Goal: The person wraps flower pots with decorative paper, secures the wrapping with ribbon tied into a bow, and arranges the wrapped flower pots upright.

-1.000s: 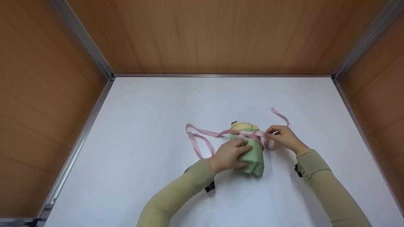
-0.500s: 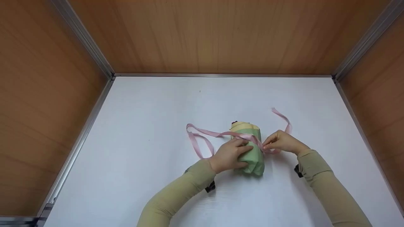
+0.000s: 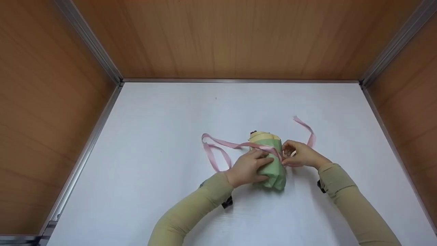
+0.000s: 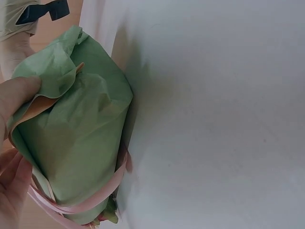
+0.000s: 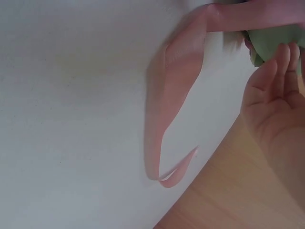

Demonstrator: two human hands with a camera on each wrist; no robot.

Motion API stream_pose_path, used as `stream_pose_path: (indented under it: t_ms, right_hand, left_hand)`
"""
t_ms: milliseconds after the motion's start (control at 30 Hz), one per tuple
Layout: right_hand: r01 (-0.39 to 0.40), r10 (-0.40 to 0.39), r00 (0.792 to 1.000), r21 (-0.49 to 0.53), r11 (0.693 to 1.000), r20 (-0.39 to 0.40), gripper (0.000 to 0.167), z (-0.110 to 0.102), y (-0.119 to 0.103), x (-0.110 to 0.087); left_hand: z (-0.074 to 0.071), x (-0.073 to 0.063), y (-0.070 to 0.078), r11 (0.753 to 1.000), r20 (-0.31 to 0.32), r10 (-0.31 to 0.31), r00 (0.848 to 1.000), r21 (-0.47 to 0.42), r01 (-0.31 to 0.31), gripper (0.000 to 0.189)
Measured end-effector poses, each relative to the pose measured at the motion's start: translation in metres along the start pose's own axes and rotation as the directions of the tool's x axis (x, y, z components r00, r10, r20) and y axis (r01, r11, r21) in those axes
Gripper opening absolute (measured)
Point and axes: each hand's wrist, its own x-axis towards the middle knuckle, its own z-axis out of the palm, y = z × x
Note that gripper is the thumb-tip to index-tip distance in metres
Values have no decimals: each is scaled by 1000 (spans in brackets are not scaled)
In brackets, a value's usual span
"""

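Note:
A bouquet [image 3: 269, 164] wrapped in green and pale yellow paper lies on the white table, with a pink ribbon [image 3: 264, 147] running across its middle. My left hand [image 3: 247, 167] holds the bouquet from the left, fingers spread over the wrapping; in the left wrist view its thumb [image 4: 24, 90] lies on a paper flap. At the bouquet's right side my right hand [image 3: 304, 155] has curled fingers and a thumb at the ribbon, close against the paper. The exact pinch point is partly hidden. Flower tips [image 4: 108, 212] peek out beyond the ribbon in the left wrist view.
One loose length of ribbon [image 3: 216, 157] loops on the table left of the bouquet. A free ribbon end [image 3: 302, 123] trails behind my right hand. Wooden panels [image 3: 218, 41] with metal edging close off the back and sides of the white table [image 3: 164, 112].
My right hand has moved from the ribbon's raised loop down and slightly left to the bouquet's side. That loop no longer shows on top. My left hand and the left ribbon stay put.

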Motion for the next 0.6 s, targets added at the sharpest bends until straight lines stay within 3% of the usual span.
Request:
stream_pose_path:
  t_ms: [233,467,600]
  right_hand:
    - [16,-15,1000,-37,999,22,29,1,-1,-2]
    - [31,-45,993,130,991,112,19,1,5,-2]
    - [55,-77,988,159,986,131,14,2,8,-2]
  left_hand:
    - [0,-1,0,1000,-22,13,1000,19,-12,56]
    - [0,-2,0,999,-41,26,999,22,-25,54]
    - [1,-3,0,1000,-35,20,999,21,-19,55]
